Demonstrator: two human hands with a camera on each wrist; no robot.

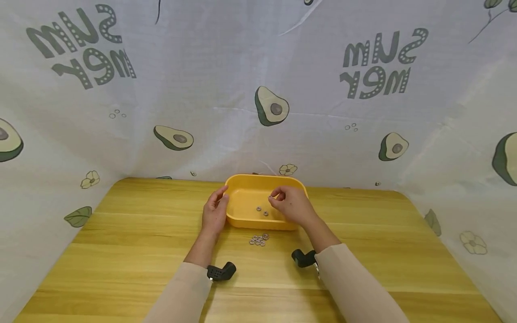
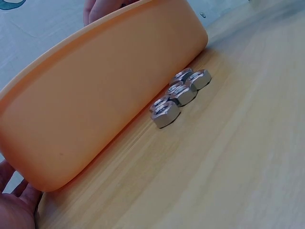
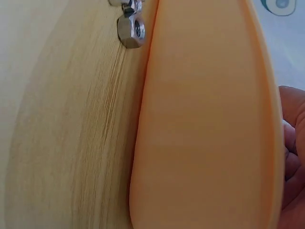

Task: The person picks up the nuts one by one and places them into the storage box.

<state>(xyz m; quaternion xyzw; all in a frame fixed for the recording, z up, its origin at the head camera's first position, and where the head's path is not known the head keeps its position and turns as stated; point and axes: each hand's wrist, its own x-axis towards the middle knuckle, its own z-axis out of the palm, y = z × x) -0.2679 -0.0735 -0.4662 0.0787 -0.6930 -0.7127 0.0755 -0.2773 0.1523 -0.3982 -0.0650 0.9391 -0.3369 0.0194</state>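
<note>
A yellow plastic bin (image 1: pixel 258 224) stands toward the back of the table, with two hex nuts (image 1: pixel 259 208) on its floor. Over the bin's right part, my right hand (image 1: pixel 294 205) pinches a small metal nut (image 1: pixel 269 197) between thumb and fingertips. My left hand (image 1: pixel 215 214) rests against the bin's left side, its fingers fairly straight; in the left wrist view, that hand (image 2: pixel 16 210) is at the bin's lower corner. Several loose nuts (image 1: pixel 258 240) lie in a cluster in front of the bin. In the right wrist view, the bin wall (image 3: pixel 205 114) partly hides the right hand (image 3: pixel 293 162).
The wooden table (image 1: pixel 153 237) extends to both sides of the bin. A white cloth (image 1: pixel 226 67) printed with avocados hangs right behind and around it. Black wrist cameras (image 1: pixel 221 272) sit on both wrists.
</note>
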